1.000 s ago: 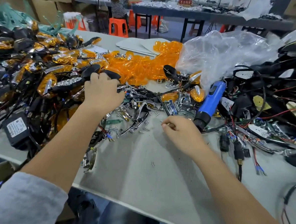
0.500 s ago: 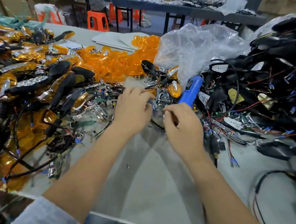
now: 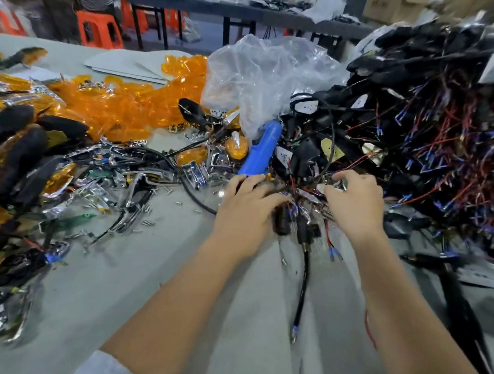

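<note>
Left hand (image 3: 247,207) curls on the black cable (image 3: 304,277), which points toward the viewer; right hand (image 3: 354,202) seemingly pinches a chrome piece (image 3: 339,183); bag (image 3: 261,72) contents unclear

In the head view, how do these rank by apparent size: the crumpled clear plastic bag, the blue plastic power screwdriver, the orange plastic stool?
1. Crumpled clear plastic bag, clearly largest.
2. Blue plastic power screwdriver and orange plastic stool look alike; the stool stands farther away, so no ranking.
</note>
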Motion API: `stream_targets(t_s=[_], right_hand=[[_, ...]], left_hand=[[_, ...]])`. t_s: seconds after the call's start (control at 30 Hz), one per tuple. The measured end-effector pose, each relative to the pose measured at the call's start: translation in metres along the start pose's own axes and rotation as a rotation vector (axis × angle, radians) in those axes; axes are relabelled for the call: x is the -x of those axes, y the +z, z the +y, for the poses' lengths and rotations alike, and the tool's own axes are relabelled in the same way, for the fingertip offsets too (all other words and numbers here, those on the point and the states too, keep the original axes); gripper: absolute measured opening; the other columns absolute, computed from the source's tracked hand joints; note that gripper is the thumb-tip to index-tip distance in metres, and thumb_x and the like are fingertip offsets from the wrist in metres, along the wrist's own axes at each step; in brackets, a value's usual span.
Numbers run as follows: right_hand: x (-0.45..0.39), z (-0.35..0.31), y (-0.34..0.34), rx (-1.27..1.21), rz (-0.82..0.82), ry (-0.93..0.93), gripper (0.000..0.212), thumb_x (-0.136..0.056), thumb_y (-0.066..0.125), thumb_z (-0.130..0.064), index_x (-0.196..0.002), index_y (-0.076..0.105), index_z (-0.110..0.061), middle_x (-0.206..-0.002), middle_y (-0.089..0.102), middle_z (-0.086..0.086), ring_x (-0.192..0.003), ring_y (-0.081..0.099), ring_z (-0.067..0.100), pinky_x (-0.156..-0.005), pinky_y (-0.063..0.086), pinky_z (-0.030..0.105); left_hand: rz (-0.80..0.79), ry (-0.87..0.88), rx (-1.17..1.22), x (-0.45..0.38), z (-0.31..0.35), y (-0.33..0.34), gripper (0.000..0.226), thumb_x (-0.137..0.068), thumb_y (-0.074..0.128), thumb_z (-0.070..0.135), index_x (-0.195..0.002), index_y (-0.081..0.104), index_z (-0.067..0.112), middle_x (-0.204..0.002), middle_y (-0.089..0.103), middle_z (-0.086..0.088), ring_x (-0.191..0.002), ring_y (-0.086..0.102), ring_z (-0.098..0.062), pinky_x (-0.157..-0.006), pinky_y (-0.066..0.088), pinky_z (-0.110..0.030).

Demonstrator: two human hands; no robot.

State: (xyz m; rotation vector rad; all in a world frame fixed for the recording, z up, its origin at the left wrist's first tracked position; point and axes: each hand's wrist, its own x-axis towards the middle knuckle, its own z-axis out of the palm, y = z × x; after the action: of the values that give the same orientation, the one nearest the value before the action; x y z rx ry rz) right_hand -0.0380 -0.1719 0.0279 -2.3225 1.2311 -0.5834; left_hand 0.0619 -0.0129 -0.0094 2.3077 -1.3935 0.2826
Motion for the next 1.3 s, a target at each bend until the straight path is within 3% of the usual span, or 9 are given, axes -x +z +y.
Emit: stream_targets(t_s=[0.23, 0.43, 0.57, 0.7, 0.87, 1.03, 1.17, 1.23, 1.3], right_hand=[[-0.012, 0.004, 0.001, 0.171, -0.183, -0.039, 0.029, -0.095, 0.053, -0.030, -0.121, 0.066, -0.026, -0.131, 0.058, 0.007, -0.128, 0.041, 0.031, -0.103, 0.039, 0.044], [-0.005, -0.017, 0.009, 0.034, 0.193, -0.233, 0.019, -0.091, 0.055, -0.021, -0.084, 0.071, -0.013, -0.093, 0.069, 0.008, -0.091, 0.060, 0.030, -0.082, 0.051, 0.042], [0.002, -0.040, 0.027, 0.023, -0.017, -0.192, 0.032, -0.088, 0.058, -0.041, -0.078, 0.067, -0.011, -0.075, 0.066, 0.006, -0.075, 0.062, 0.028, -0.065, 0.051, 0.035], [-0.002, -0.041, 0.038, 0.157, -0.035, -0.147, 0.020, -0.089, 0.054, -0.020, -0.072, 0.055, -0.008, -0.071, 0.055, 0.010, -0.074, 0.054, 0.036, -0.057, 0.036, 0.031], [0.004, -0.037, 0.027, -0.240, 0.194, -0.043, 0.014, -0.096, 0.049, -0.023, -0.089, 0.060, -0.019, -0.074, 0.060, -0.006, -0.070, 0.055, 0.016, -0.060, 0.040, 0.032], [0.016, -0.045, 0.013, -0.726, 0.131, -0.058, 0.020, -0.096, 0.056, -0.015, -0.079, 0.066, -0.017, -0.056, 0.051, -0.009, -0.051, 0.042, 0.007, -0.054, 0.036, 0.022], [0.029, -0.064, 0.013, -1.023, -0.072, -0.091, 0.022, -0.094, 0.057, -0.006, -0.076, 0.067, -0.013, -0.045, 0.043, -0.007, -0.040, 0.033, 0.006, -0.040, 0.028, 0.017], [0.038, -0.075, 0.021, -1.070, -0.169, -0.150, 0.024, -0.094, 0.058, -0.004, -0.074, 0.067, -0.014, -0.044, 0.042, -0.007, -0.039, 0.033, 0.005, -0.040, 0.027, 0.014], [0.048, -0.087, 0.033, -1.042, -0.242, -0.211, 0.027, -0.093, 0.059, -0.005, -0.072, 0.068, -0.019, -0.043, 0.043, -0.008, -0.040, 0.034, 0.004, -0.042, 0.028, 0.014]], left_hand=[[0.090, -0.264, 0.002, 0.003, -0.008, -0.002, 0.060, -0.084, 0.052, -0.002, -0.137, 0.056, 0.025, -0.151, 0.047, 0.011, -0.150, 0.019, -0.015, -0.118, 0.008, -0.041], [0.139, -0.298, 0.068, 0.004, -0.011, 0.000, 0.062, -0.085, 0.049, -0.011, -0.138, 0.058, 0.019, -0.151, 0.047, 0.008, -0.154, 0.009, -0.026, -0.121, 0.001, -0.041], [0.163, -0.271, 0.140, 0.005, -0.015, 0.002, 0.058, -0.082, 0.052, -0.011, -0.131, 0.064, 0.018, -0.146, 0.054, 0.006, -0.152, 0.018, -0.026, -0.119, 0.009, -0.039], [0.186, -0.275, 0.207, 0.006, -0.016, 0.002, 0.049, -0.084, 0.054, -0.009, -0.120, 0.072, 0.019, -0.139, 0.060, 0.006, -0.149, 0.026, -0.025, -0.118, 0.013, -0.040], [0.194, -0.281, 0.185, 0.005, -0.014, 0.002, 0.044, -0.087, 0.054, -0.002, -0.117, 0.073, 0.025, -0.140, 0.058, 0.011, -0.149, 0.023, -0.022, -0.115, 0.006, -0.032], [0.172, -0.269, 0.181, 0.004, -0.015, 0.002, 0.037, -0.092, 0.053, 0.005, -0.117, 0.072, 0.023, -0.142, 0.056, 0.011, -0.150, 0.021, -0.022, -0.119, 0.008, -0.036], [0.315, -0.319, 0.535, 0.007, -0.009, -0.011, 0.033, -0.097, 0.049, 0.016, -0.122, 0.070, 0.014, -0.128, 0.062, 0.010, -0.136, 0.044, -0.016, -0.114, 0.032, -0.033], [0.350, -0.419, 0.843, 0.005, -0.009, -0.024, 0.041, -0.099, 0.043, 0.032, -0.126, 0.067, 0.015, -0.121, 0.068, 0.009, -0.113, 0.058, 0.000, -0.096, 0.042, -0.012], [0.420, -0.541, 1.305, 0.000, -0.015, -0.040, 0.039, -0.103, 0.041, 0.036, -0.119, 0.067, 0.012, -0.105, 0.075, 0.002, -0.094, 0.069, -0.003, -0.081, 0.051, -0.014]])
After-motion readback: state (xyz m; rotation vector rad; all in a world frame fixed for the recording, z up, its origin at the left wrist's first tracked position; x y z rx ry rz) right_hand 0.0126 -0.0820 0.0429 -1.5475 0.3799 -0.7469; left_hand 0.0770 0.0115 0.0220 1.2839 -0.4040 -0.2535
